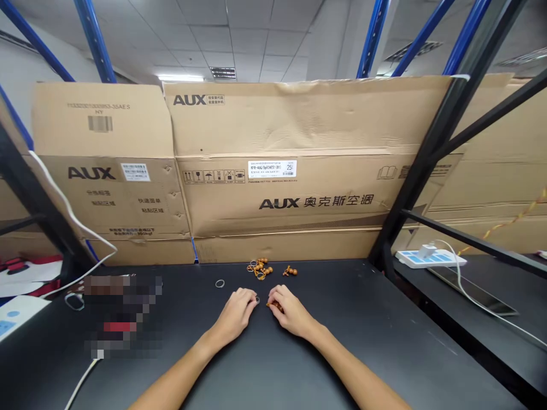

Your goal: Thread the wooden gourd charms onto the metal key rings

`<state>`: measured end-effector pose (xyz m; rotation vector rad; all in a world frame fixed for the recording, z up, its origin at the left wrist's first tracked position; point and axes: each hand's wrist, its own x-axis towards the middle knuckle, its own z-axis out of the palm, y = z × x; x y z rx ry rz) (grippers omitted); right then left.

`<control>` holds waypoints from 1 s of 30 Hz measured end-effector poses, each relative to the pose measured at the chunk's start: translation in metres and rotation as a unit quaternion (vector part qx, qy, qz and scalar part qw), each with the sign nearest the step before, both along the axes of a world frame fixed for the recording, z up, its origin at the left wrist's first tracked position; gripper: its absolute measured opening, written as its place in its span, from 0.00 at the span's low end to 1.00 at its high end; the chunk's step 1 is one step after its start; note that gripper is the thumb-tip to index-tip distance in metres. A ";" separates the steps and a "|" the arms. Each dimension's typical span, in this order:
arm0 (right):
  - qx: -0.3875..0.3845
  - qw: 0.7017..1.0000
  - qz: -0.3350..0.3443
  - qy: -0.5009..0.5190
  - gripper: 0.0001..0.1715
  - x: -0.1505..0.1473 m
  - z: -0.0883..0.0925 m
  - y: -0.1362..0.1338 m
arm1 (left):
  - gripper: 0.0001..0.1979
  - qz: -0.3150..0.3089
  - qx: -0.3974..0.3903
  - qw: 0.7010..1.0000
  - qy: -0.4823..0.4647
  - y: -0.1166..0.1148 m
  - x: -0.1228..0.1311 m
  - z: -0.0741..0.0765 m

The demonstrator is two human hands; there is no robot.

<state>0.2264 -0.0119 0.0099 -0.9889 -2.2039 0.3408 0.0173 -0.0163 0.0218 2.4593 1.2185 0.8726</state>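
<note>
Left hand (234, 314): fingers pressed together and curled, tips just beside a small metal ring (257, 299).
Right hand (291, 312): fingers curled closed over a brown gourd bead (276, 306); grip hard to see.
Gourd bead pile (258, 269): on the black table (354, 336), ahead of both hands.
Loose ring (219, 283): left of the pile.
Single gourd bead (289, 271): right of the pile.

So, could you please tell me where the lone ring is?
In the head view, the ring lies on the black tabletop, up-left of the left hand.
</note>
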 end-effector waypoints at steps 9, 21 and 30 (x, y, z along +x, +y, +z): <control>-0.026 0.999 0.019 0.044 0.07 -0.005 0.002 -0.003 | 0.13 0.012 -0.112 0.989 -0.100 0.000 0.004 0.008; -0.082 0.989 0.045 0.112 0.06 -0.014 0.006 -0.010 | 0.17 0.000 -0.110 0.990 -0.094 0.001 0.003 0.006; -0.073 0.991 0.042 0.104 0.07 -0.015 0.008 -0.010 | 0.18 -0.006 -0.100 0.993 -0.065 0.000 0.004 0.008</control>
